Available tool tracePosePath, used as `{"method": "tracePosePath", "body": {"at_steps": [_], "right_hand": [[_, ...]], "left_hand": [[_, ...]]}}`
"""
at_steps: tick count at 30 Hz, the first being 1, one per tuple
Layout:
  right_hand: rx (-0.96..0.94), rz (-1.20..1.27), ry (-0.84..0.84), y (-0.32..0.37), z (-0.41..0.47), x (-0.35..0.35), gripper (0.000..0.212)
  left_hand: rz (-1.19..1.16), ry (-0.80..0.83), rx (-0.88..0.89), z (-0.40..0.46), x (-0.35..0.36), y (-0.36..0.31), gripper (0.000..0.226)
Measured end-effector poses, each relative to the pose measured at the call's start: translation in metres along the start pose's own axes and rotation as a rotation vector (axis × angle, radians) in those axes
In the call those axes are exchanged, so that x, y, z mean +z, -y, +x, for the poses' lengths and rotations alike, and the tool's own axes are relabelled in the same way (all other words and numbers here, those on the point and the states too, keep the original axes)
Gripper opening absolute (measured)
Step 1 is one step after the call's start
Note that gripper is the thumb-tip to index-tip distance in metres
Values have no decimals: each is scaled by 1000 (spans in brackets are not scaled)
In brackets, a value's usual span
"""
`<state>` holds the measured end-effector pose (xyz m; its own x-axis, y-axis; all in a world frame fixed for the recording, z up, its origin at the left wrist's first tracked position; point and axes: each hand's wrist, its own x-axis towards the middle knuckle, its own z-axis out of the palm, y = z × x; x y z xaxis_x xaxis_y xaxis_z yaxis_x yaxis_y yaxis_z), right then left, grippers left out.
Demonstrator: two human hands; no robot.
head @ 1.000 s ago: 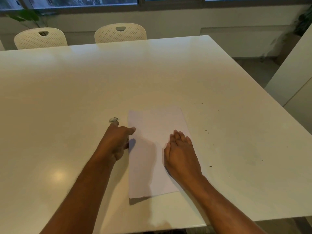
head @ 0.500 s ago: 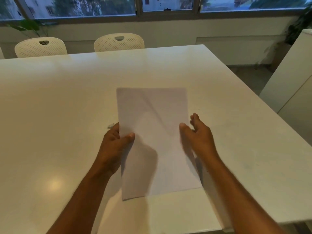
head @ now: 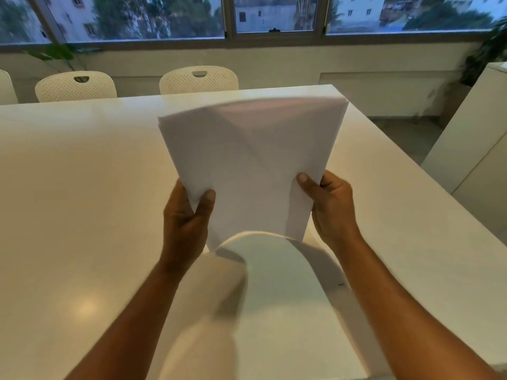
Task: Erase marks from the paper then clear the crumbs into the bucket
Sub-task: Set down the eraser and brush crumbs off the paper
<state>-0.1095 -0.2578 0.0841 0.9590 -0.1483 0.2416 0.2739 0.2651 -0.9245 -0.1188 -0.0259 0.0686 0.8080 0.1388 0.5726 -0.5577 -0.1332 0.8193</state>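
1. I hold a sheet of paper (head: 252, 163) up off the bench (head: 82, 187), tilted so that its far edge rises toward the window (head: 274, 15) and its near edge droops and curls under between my forearms.
2. The paper is plain white, thin and limp, with soft diagonal creases across its upper half. I can read no writing, print or marks on the side facing me.
3. My left hand (head: 183, 223) grips the paper's left edge near the bottom, thumb curled over the front and fingers behind.
4. My right hand (head: 332, 207) grips the paper's right edge at about the same height, thumb pressed on the front and fingers wrapped behind. The two hands are apart, one on each side of the sheet.
5. The bench under the paper is a broad, smooth, glossy cream slab with square corners; a round glare of light shines on it to the left of the paper.
6. A small dark speck (head: 341, 284) lies on the bench just right of the paper's curled near edge.
7. Beyond the paper, at the far side of the bench, stand two cream plastic chairs (head: 199, 79) with perforated backs and a slot handle at the top.
8. No brand or label is legible anywhere.
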Motion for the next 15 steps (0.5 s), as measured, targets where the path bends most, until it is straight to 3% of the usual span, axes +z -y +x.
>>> {"method": "tracePosePath", "body": {"at_steps": [4,12,15], "right_hand": [[90,-87,-17,-28,-6,-7,9],[88,-284,-33,-25,1,-9,26],[73,-656,-167,-30,-15,-10,40]], "left_hand": [[-5,3,-112,-22,2,28,32],[151,-90,-100,-8,1,19,25],[153,-205,-67,9,-16,16,27]]}}
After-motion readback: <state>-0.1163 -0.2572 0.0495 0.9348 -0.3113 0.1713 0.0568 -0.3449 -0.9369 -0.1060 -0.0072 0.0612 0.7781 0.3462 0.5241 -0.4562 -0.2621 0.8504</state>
